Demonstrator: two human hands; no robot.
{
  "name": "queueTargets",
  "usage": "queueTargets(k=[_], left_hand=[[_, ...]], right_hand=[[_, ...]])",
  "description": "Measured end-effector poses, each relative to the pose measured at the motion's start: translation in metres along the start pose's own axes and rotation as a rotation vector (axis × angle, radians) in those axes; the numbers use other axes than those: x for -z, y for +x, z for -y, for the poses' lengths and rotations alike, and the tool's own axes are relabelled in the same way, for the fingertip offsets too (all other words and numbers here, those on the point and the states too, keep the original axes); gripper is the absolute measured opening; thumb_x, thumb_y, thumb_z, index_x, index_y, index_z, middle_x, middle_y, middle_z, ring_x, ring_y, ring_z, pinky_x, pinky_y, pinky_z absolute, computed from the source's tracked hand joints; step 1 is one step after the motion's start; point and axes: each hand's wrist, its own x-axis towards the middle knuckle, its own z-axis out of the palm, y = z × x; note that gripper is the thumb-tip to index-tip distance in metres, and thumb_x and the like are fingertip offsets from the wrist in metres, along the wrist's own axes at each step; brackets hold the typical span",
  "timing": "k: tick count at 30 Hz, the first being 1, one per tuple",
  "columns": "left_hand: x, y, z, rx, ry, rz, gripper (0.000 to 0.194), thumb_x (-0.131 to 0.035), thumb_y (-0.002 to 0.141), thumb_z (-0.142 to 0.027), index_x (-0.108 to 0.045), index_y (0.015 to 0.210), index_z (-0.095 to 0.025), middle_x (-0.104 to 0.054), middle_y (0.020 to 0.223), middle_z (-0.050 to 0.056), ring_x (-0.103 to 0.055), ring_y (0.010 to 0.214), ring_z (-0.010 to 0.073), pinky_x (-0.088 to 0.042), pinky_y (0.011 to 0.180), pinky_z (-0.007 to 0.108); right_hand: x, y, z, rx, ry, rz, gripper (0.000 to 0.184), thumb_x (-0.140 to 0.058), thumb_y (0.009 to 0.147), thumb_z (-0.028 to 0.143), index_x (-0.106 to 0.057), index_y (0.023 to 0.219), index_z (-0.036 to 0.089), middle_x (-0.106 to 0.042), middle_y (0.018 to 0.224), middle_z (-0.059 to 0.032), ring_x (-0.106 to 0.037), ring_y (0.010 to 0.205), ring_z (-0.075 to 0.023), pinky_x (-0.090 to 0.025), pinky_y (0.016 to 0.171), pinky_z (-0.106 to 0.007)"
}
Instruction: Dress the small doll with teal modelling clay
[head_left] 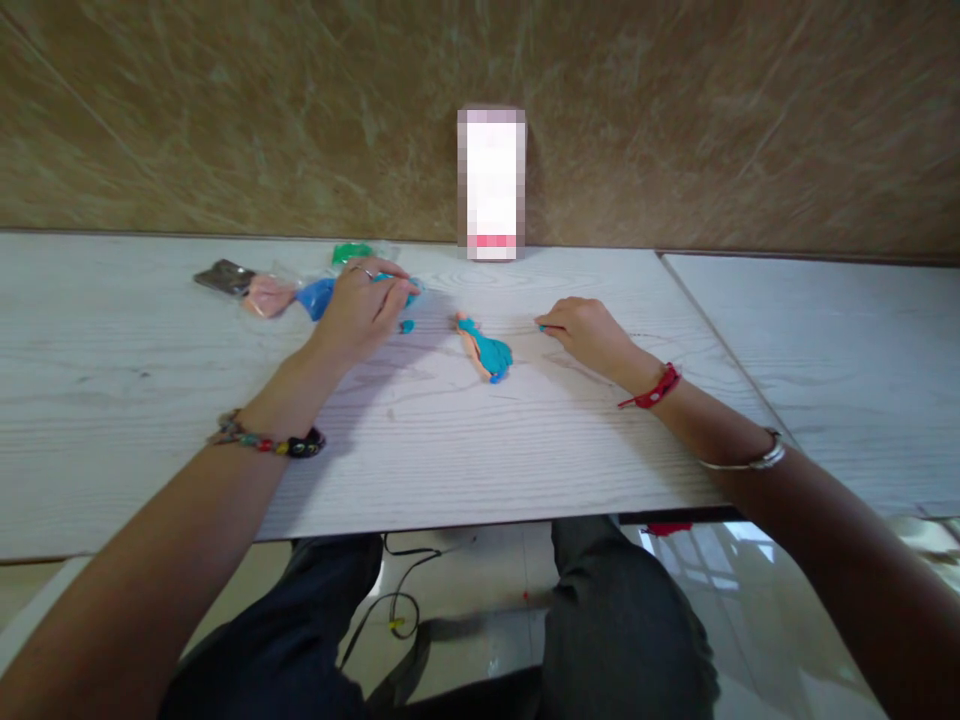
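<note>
My left hand [367, 305] is closed on a clear bag of turquoise modelling clay [412, 290], thumb and fingers on its near side. A small turquoise lump [406, 327] lies on the table just below those fingertips. Between my hands rests a flat clay figure [489, 350] with a turquoise dress, peach-coloured parts and a blue bit at its lower end. To its right, my right hand [589, 330] pinches a tiny piece of turquoise clay [542, 328] between thumb and fingers, just above or on the table.
Bags of green clay [351, 253], blue clay [315, 297] and peach clay [268, 296], plus a dark packet [224, 277], lie on the white wood-grain table [450, 470]. A phone [492, 185] with a blurred screen leans on the brown marbled wall [675, 120].
</note>
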Motion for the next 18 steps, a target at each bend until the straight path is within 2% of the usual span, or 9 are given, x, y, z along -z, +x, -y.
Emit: queueTargets(k=[5,9,12,15,18], left_hand=[[0.001,0.0,-0.002,0.013,-0.014,0.02,0.044,-0.027,0.09,-0.032,-0.066,0.087,-0.013,-0.06,0.1,0.01,-0.052,0.1,0.0219,-0.037,0.094,0.039],[0.001,0.0,-0.002,0.022,-0.006,0.017,0.042,-0.029,0.09,-0.03,-0.066,0.087,-0.012,-0.06,0.1,0.011,-0.052,0.101,0.022,-0.037,0.094,0.038],[0.0,0.0,0.0,0.017,0.0,0.009,0.042,-0.029,0.09,-0.029,-0.066,0.087,-0.012,-0.06,0.1,0.01,-0.052,0.1,0.021,-0.037,0.094,0.038],[-0.002,0.0,0.003,0.008,-0.003,0.011,0.041,-0.029,0.09,-0.03,-0.066,0.087,-0.012,-0.06,0.101,0.01,-0.051,0.101,0.0206,-0.038,0.093,0.038],[-0.003,-0.001,0.004,-0.012,-0.01,0.008,0.039,-0.03,0.09,-0.03,-0.065,0.086,-0.013,-0.059,0.101,0.01,-0.051,0.1,0.0204,-0.037,0.094,0.038]], right_hand=[[0.002,-0.003,-0.002,-0.019,0.192,0.001,0.014,-0.063,0.073,0.014,-0.072,0.084,0.016,-0.069,0.08,-0.004,-0.061,0.072,-0.0149,-0.044,0.068,-0.025],[-0.004,0.0,-0.003,-0.004,0.15,-0.038,0.012,-0.061,0.077,0.017,-0.073,0.08,0.017,-0.066,0.077,-0.0047,-0.058,0.071,-0.0151,-0.043,0.066,-0.026],[-0.006,-0.003,-0.001,0.083,0.03,-0.014,0.02,-0.052,0.083,0.018,-0.071,0.089,0.014,-0.064,0.088,-0.0098,-0.057,0.08,-0.0178,-0.042,0.071,-0.029],[-0.002,-0.011,0.004,0.2,-0.074,0.059,0.029,-0.043,0.089,0.023,-0.065,0.107,0.017,-0.061,0.106,-0.0107,-0.053,0.091,-0.0206,-0.04,0.075,-0.032],[0.003,-0.016,0.007,0.162,-0.153,0.085,0.034,-0.037,0.091,0.026,-0.058,0.116,0.021,-0.057,0.115,-0.0097,-0.05,0.095,-0.0233,-0.039,0.073,-0.035]])
